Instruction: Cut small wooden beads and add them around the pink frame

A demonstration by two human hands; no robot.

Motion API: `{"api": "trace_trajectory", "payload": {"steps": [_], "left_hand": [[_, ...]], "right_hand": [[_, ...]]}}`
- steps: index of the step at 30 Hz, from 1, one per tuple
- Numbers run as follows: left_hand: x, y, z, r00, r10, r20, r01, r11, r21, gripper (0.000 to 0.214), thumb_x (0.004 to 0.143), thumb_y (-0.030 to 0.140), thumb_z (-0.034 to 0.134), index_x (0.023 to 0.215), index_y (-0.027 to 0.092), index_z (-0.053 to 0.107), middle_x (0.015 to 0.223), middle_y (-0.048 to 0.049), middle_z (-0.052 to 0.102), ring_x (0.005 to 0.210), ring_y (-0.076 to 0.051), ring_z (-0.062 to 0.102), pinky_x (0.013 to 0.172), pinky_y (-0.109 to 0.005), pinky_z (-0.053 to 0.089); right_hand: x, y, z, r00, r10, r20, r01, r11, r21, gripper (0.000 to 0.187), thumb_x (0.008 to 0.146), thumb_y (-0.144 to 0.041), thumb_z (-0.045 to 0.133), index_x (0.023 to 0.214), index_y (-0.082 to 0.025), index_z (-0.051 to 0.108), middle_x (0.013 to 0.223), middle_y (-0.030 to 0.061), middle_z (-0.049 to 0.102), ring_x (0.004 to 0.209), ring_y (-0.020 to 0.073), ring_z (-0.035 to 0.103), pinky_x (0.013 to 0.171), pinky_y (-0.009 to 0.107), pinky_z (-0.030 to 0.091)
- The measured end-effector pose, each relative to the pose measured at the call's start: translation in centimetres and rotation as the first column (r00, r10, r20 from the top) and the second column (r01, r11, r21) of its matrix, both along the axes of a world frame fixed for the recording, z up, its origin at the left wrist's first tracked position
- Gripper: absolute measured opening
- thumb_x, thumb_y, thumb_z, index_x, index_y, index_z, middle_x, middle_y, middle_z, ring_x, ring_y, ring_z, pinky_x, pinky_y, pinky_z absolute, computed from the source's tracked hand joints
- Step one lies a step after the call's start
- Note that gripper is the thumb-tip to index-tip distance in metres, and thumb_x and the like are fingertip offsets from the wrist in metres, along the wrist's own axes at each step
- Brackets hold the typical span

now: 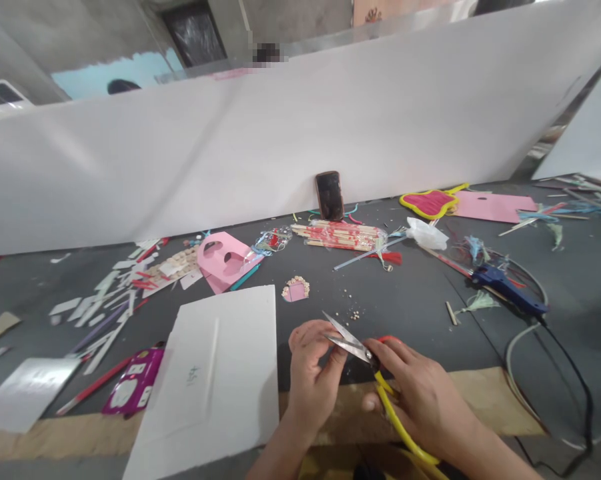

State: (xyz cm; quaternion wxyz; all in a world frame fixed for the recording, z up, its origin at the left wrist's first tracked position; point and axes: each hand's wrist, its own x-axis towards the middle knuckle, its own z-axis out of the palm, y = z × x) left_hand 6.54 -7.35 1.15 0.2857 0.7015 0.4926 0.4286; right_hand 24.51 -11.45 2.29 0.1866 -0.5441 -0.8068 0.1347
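Note:
My right hand (pixel 423 393) grips a pair of scissors (pixel 353 341) with yellow and red handles, blades apart and pointing up-left. My left hand (pixel 313 370) is pinched just under the blades, fingers closed on something too small to make out. Both hands hover over the near edge of the dark table (pixel 415 300). A large white sheet (pixel 215 380) lies just left of my left hand. Small beads (pixel 353 312) and a little pink bead-rimmed piece (pixel 295 290) lie just beyond the hands.
A blue glue gun (pixel 507 287) with its cable lies at right. A phone (pixel 329 195) leans on the white partition (pixel 280 147). A bundle of sticks (pixel 337 235), pink card cutout (pixel 223 260), paper scraps (pixel 110 300) and a purple packet (pixel 135 387) litter the table.

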Motion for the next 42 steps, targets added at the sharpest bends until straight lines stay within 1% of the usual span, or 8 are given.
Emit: {"api": "trace_trajectory", "payload": {"steps": [4,7,14,20,25,30,36,42], "left_hand": [[-0.2,0.1,0.0,1.0,-0.022,0.002,0.022,0.999,0.024,0.019,0.088,0.028,0.052,0.078,0.022,0.067,0.095,-0.0061,0.068,0.102,-0.024,0.057,0.091,-0.041,0.04],[-0.4,0.2,0.0,0.999,-0.035,0.023,0.034,0.999,0.023,0.018,0.086,0.028,0.054,0.076,0.022,0.067,0.093,-0.0059,0.068,0.104,-0.025,0.056,0.094,-0.042,0.038],[-0.7,0.4,0.5,0.967,-0.119,0.228,0.149,0.981,-0.121,0.015,0.084,0.028,0.059,0.074,0.02,0.068,0.087,-0.0075,0.066,0.104,-0.025,0.055,0.093,-0.041,0.041],[-1.0,0.7,0.3,0.942,-0.143,0.305,0.201,0.965,-0.168,0.018,0.084,0.03,0.059,0.074,0.019,0.068,0.091,-0.0087,0.064,0.102,-0.024,0.057,0.093,-0.04,0.042],[-0.9,0.7,0.3,0.951,-0.132,0.281,0.18,0.972,-0.153,0.018,0.084,0.031,0.059,0.072,0.019,0.066,0.087,-0.0081,0.066,0.101,-0.024,0.057,0.093,-0.041,0.042],[-0.5,0.3,0.2,0.97,-0.094,0.225,0.134,0.977,-0.168,0.02,0.086,0.029,0.055,0.072,0.018,0.065,0.089,-0.0092,0.066,0.098,-0.024,0.059,0.09,-0.04,0.045],[0.0,0.1,0.1,0.997,-0.002,0.071,0.008,0.996,-0.09,0.015,0.083,0.029,0.059,0.073,0.02,0.066,0.089,-0.0076,0.07,0.09,-0.023,0.062,0.086,-0.041,0.046],[-0.1,0.1,0.0,1.0,0.008,-0.013,-0.009,0.999,-0.034,0.019,0.086,0.026,0.056,0.073,0.024,0.07,0.089,-0.0046,0.07,0.097,-0.024,0.06,0.089,-0.042,0.041]], "right_hand": [[0.0,0.0,0.4,1.0,0.008,0.023,-0.007,1.0,-0.023,0.046,0.079,-0.031,0.054,0.122,-0.017,0.045,0.1,0.0118,0.061,0.089,0.0262,0.061,0.07,0.038,0.052],[-0.1,0.1,0.5,1.0,0.007,0.029,-0.007,1.0,-0.001,0.045,0.078,-0.029,0.053,0.121,-0.018,0.045,0.1,0.0117,0.062,0.09,0.0268,0.061,0.07,0.039,0.052],[-0.1,-0.1,0.0,1.0,0.003,0.028,-0.005,0.998,0.06,0.045,0.082,-0.039,0.055,0.121,-0.017,0.047,0.099,0.0122,0.063,0.089,0.0263,0.062,0.068,0.036,0.054],[-0.1,0.1,0.1,1.0,0.018,0.002,-0.018,0.995,0.094,0.044,0.086,-0.045,0.052,0.119,-0.016,0.05,0.097,0.0123,0.064,0.086,0.0247,0.064,0.068,0.035,0.054],[-0.2,0.3,0.3,0.998,0.037,-0.055,-0.032,0.995,0.09,0.038,0.091,-0.044,0.043,0.114,-0.016,0.054,0.09,0.0114,0.067,0.075,0.0213,0.065,0.063,0.03,0.051],[-0.3,0.2,0.2,0.997,0.027,-0.067,-0.03,0.998,-0.049,0.029,0.094,-0.042,0.036,0.091,-0.019,0.055,0.076,0.006,0.065,0.061,0.0178,0.062,0.054,0.026,0.045],[-0.4,0.4,-0.4,0.996,-0.022,-0.089,0.019,0.999,-0.043,0.027,0.094,-0.041,0.038,0.099,-0.02,0.053,0.078,0.0056,0.066,0.063,0.0181,0.063,0.054,0.026,0.045],[-0.4,0.2,-0.2,0.999,-0.023,-0.025,0.023,1.0,0.012,0.035,0.09,-0.044,0.043,0.112,-0.018,0.051,0.093,0.0113,0.065,0.079,0.0235,0.065,0.064,0.033,0.051]]}}
